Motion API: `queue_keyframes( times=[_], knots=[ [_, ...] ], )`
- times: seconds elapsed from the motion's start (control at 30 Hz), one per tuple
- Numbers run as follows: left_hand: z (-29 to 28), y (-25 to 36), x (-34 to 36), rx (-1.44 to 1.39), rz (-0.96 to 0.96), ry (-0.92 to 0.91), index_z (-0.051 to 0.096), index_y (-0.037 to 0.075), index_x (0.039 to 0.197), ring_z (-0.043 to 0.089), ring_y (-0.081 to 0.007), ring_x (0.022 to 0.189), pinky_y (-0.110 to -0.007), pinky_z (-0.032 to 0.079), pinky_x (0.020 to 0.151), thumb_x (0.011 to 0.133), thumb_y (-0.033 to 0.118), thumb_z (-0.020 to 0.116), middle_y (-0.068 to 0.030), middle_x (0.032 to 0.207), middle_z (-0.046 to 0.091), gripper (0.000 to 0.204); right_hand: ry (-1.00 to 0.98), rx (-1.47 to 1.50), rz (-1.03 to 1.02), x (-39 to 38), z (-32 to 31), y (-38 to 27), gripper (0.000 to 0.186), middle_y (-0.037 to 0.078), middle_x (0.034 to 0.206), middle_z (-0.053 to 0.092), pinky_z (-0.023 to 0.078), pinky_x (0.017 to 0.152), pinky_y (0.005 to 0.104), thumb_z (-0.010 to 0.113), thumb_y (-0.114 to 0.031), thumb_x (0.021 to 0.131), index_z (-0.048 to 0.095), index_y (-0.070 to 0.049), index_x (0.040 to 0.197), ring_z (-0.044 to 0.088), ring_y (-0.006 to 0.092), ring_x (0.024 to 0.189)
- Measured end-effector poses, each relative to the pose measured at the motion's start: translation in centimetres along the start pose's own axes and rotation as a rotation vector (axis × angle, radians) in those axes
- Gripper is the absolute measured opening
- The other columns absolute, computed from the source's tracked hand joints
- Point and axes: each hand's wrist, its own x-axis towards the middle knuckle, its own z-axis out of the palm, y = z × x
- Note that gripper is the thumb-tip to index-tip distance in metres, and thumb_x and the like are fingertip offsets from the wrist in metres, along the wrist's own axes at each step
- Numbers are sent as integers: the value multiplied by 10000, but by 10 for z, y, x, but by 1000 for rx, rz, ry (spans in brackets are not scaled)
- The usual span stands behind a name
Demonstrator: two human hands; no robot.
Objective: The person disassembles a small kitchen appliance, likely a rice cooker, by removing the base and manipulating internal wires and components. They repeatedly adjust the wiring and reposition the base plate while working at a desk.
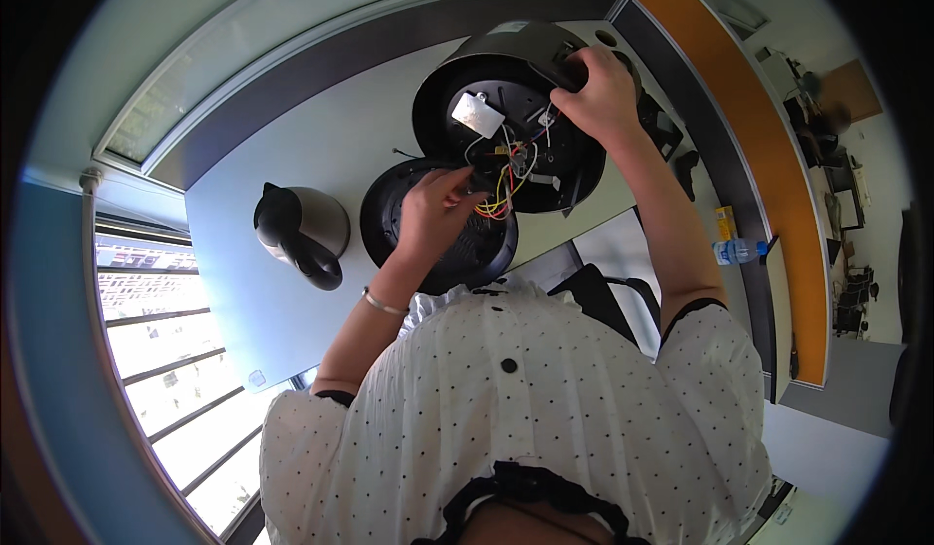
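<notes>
A dark, round kitchen appliance housing [525, 43] lies on its side with its open underside facing me. Inside it are a silvery metal plate [478, 115] and a bundle of red, yellow and white wires [508, 187]. My right hand [601, 97] is wrapped over the housing's dark handle [559, 74] at the upper right. Just in front of the housing lies a black round base cover [389, 216], joined to it by the wires. Above this cover, my left hand [435, 212] has its fingertips pinched together beside the wires; what they hold is hidden.
A steel kettle [321, 216] with a black handle stands left on the pale desk [233, 282]. A plastic bottle [739, 251] and a small yellow box [726, 222] are at the right, by the partition [739, 136]. Dark objects [660, 128] lie behind my right forearm.
</notes>
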Motion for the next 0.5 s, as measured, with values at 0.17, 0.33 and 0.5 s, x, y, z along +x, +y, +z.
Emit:
queue_keyframes(
  times=[0.17, 0.33, 0.5],
  knots=[
    [29, 10, 23, -96, 46, 10, 643, 13, 1041, 539, -82, 616, -206, 457, 560, 675, 62, 774, -38, 771, 585, 392, -20, 22, 33, -2, 5, -5, 346, 115, 895, 591, 476, 749, 389, 674, -165, 573, 585, -16, 873, 584, 316, 848],
    [48, 2, 40, -16, 73, -8, 662, 10, 986, 580, -113, 591, -228, 470, 548, 677, 110, 780, -65, 729, 609, 346, 24, 22, -42, -3, 14, 1, 331, 112, 853, 573, 495, 674, 396, 683, -185, 568, 575, -32, 841, 590, 315, 783],
    [61, -1, 45, -38, 14, -10, 674, 35, 905, 612, -183, 603, -288, 476, 555, 655, 217, 775, -80, 694, 628, 326, 9, 28, -24, -5, 16, 1, 309, 107, 871, 579, 481, 716, 388, 665, -147, 577, 572, -21, 843, 584, 304, 820]
  ],
)
